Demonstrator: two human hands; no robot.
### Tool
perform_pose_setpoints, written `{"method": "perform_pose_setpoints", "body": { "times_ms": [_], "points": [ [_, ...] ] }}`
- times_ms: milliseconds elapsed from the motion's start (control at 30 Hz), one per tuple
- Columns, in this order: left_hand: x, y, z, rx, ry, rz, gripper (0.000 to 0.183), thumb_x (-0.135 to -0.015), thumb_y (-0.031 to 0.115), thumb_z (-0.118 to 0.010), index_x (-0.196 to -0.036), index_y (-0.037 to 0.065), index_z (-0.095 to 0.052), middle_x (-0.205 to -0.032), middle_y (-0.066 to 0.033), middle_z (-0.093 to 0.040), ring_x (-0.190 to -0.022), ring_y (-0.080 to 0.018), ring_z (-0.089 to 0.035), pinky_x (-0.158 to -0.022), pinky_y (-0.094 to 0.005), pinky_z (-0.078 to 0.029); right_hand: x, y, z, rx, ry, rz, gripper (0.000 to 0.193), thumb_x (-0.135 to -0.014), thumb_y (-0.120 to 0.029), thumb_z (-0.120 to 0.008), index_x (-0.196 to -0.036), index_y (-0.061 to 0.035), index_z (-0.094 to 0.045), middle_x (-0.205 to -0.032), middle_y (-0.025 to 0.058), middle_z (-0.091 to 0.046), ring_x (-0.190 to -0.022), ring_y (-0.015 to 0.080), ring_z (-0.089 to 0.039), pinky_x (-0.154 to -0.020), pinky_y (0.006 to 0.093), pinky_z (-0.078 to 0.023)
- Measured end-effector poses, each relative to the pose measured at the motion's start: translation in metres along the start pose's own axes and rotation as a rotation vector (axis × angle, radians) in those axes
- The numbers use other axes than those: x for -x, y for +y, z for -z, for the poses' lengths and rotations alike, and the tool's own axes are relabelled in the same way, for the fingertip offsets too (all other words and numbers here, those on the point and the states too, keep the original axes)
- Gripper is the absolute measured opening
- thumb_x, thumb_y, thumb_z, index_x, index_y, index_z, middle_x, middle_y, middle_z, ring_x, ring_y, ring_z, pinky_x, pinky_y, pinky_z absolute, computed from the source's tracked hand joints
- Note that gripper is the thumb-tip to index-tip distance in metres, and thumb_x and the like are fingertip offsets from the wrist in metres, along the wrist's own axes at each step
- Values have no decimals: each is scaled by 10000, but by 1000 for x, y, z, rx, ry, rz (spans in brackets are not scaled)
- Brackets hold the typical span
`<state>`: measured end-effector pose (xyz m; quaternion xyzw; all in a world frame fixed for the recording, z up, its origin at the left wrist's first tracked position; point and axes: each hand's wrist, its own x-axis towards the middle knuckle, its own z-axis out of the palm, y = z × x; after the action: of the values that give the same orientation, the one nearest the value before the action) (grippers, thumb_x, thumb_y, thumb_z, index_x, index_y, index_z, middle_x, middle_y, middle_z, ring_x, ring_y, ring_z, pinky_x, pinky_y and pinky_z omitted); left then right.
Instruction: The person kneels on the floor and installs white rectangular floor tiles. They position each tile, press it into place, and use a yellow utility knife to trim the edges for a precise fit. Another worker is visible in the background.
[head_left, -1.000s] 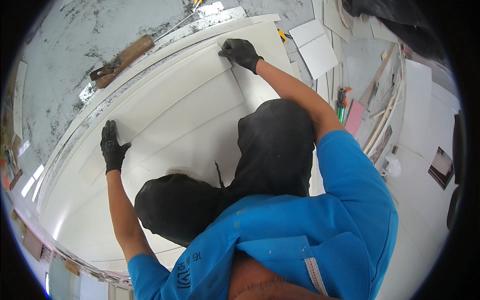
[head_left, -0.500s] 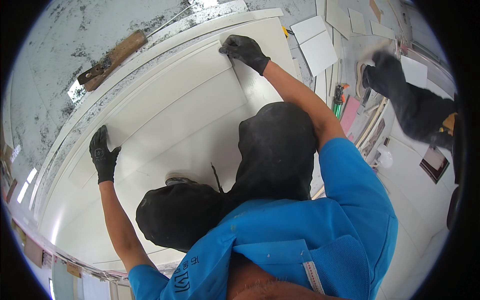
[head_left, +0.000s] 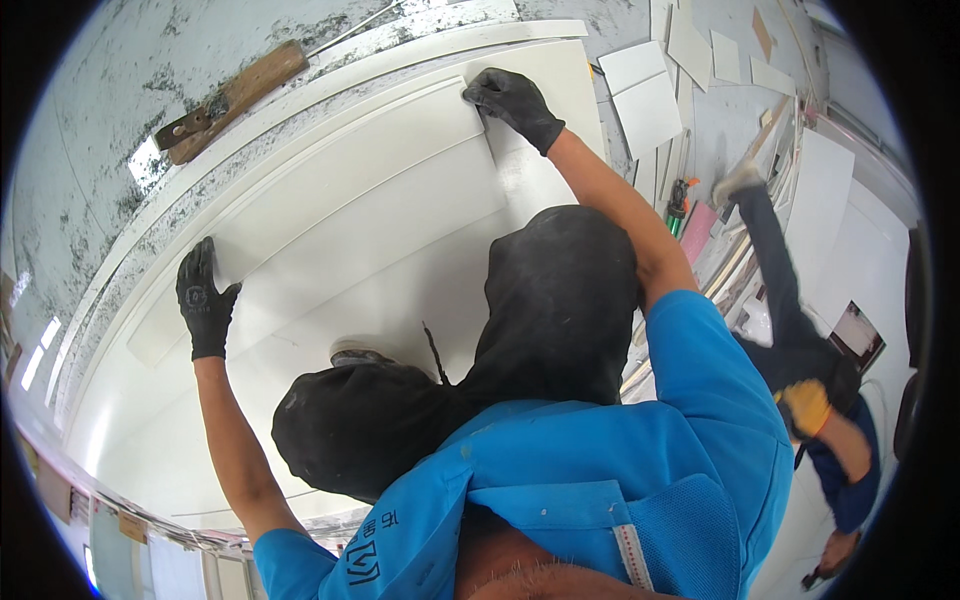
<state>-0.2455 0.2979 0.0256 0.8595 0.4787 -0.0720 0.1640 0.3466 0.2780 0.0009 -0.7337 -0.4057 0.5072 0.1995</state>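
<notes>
A long, thin white panel [head_left: 350, 155] lies on a larger white sheet [head_left: 555, 75] in front of me. My left hand [head_left: 205, 300], in a black glove, lies along the panel's left part with fingers stretched out and thumb apart. At the panel's far right end is my right hand [head_left: 512, 103], also black-gloved, its fingers curled and pinching the corner. More white sheet surface stretches between the panel and my bent knees [head_left: 560, 300]. My right fingertips are partly hidden by the glove.
A wooden tool like a hand plane [head_left: 245, 95] lies beyond the sheet on the dark-speckled grey surface. White offcuts [head_left: 640, 100], a green-and-orange tool [head_left: 679, 207] and a pink piece [head_left: 697, 230] lie at right. A co-worker with a yellow-gloved hand [head_left: 806, 407] is at far right.
Both my hands keep their places on the panel while the view shifts slightly. The co-worker at right has moved; a yellow-gloved hand and an extended leg now show.
</notes>
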Motion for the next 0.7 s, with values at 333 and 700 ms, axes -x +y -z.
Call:
{"method": "perform_pose_setpoints", "body": {
  "times_ms": [333, 700],
  "points": [
    [-8, 10, 6, 11, -11, 37, 935, -633, 157, -862, -1473, 138, -450, -1434, -96, -524, -1321, -321, -466, -1116, -442, -374, -3, 4, 0, -91, -3, -14, 231, -918, -324, -701, -873, -100, -671, -717, -28, -615, -642, 54, -544, -629, 230, -449],
    [-9, 11, 12, -7, -37, 49, 927, -645, 173, -861, -1472, 137, -447, -1429, -98, -520, -1319, -322, -464, -1110, -439, -381, -2, 4, 2, -78, -19, 41, 214, -934, -320, -691, -908, -108, -672, -726, -38, -607, -653, 55, -536, -627, 232, -446]
  ]
}}
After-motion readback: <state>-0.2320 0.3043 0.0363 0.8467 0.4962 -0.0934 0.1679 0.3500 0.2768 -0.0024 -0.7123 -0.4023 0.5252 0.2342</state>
